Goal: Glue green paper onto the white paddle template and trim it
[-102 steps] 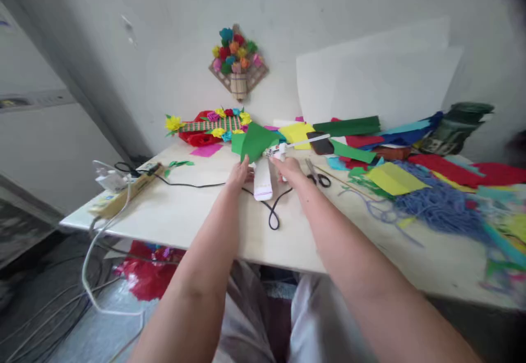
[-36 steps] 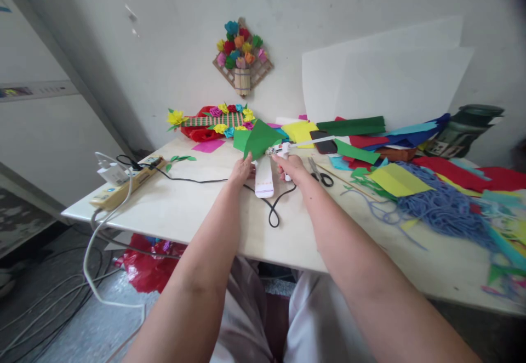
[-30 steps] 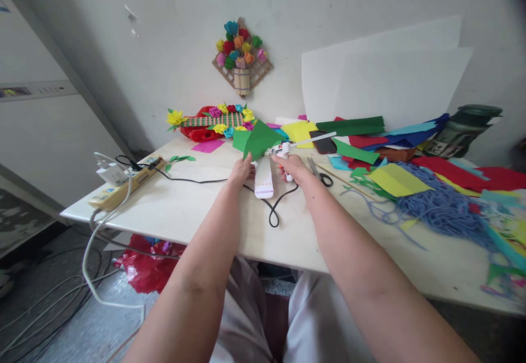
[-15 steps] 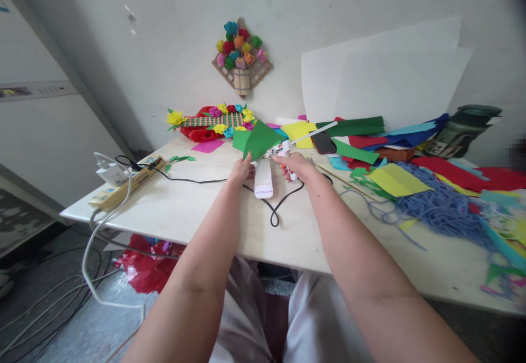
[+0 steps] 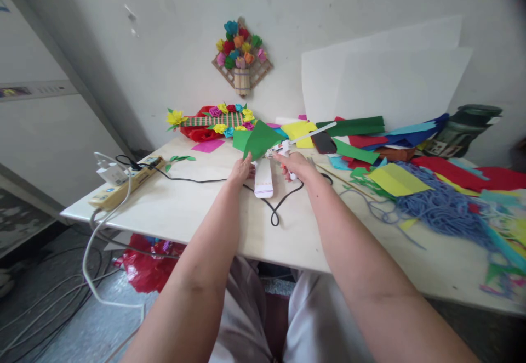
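Observation:
My left hand (image 5: 242, 170) pinches the lower edge of a folded green paper (image 5: 257, 139) held up above the table. My right hand (image 5: 299, 166) grips a white glue gun (image 5: 283, 148) whose nozzle points at the green paper; a white glue stick juts out behind it to the upper right. The gun's black cord (image 5: 276, 207) loops across the table toward me. A white paper roll (image 5: 263, 178) lies flat between my two hands.
A power strip (image 5: 123, 183) with plugs sits at the table's left corner. A flower craft (image 5: 213, 120) lies at the back; another hangs on the wall (image 5: 241, 58). Coloured paper sheets (image 5: 394, 179), blue yarn (image 5: 444, 206) and a phone (image 5: 323, 142) crowd the right side.
My right hand has shifted slightly right and tilted the glue gun, so its glue stick points higher. It now hides the scissors seen earlier. My left hand and the green paper have stayed put.

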`<state>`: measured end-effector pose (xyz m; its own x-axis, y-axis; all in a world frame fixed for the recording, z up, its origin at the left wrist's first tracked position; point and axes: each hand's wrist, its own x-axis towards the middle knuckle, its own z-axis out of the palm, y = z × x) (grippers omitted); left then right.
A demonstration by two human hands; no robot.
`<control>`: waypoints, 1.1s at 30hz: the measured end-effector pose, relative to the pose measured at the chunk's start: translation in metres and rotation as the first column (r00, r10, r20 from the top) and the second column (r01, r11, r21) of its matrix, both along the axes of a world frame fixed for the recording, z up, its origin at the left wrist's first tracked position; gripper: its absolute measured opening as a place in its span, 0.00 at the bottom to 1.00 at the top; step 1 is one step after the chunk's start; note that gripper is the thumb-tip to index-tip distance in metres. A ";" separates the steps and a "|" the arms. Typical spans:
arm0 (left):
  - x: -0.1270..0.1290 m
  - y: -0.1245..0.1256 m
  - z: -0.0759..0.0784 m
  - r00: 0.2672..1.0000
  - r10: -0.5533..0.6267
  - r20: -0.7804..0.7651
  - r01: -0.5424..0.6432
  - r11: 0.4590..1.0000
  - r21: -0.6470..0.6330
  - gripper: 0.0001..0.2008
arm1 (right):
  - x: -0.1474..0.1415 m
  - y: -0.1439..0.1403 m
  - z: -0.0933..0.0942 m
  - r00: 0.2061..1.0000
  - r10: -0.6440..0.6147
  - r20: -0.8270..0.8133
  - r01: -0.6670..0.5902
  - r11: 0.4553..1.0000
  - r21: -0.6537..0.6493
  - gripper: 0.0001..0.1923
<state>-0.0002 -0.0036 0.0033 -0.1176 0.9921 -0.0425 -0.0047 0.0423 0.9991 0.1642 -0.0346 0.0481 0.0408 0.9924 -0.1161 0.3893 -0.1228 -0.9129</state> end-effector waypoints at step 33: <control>-0.001 0.003 -0.002 1.000 0.007 -0.010 -0.007 1.000 -0.006 0.16 | 0.008 -0.010 0.017 0.975 0.147 0.164 -0.156 0.987 0.041 0.17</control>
